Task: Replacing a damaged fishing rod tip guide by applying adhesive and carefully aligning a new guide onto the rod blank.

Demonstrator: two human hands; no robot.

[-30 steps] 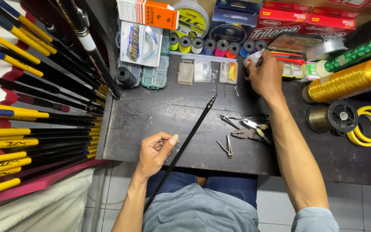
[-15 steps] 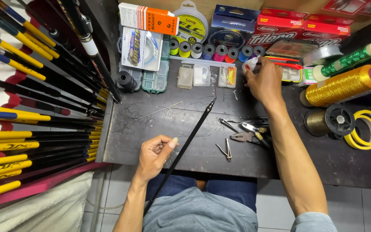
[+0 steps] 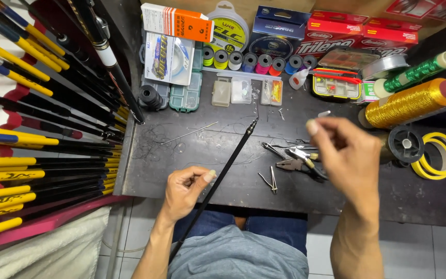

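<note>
My left grip (image 3: 184,187) is pinched on the rod (image 3: 222,170), which slants across the tabletop (image 3: 192,155). My right grip (image 3: 344,155), blurred, fingers together, hovers above the pliers (image 3: 298,160). I'd steady the rod first.

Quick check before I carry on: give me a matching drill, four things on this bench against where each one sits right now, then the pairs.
Things:
1. black rod
2. gold thread spool
3. pliers
4. yellow rings

Places:
A. far right edge of the bench
B. centre of the bench, below the blurred right hand
C. upper right, beside a green spool
D. slanting across the bench, in the left hand

Pairs: 1-D, 2-C, 3-B, 4-A
</note>
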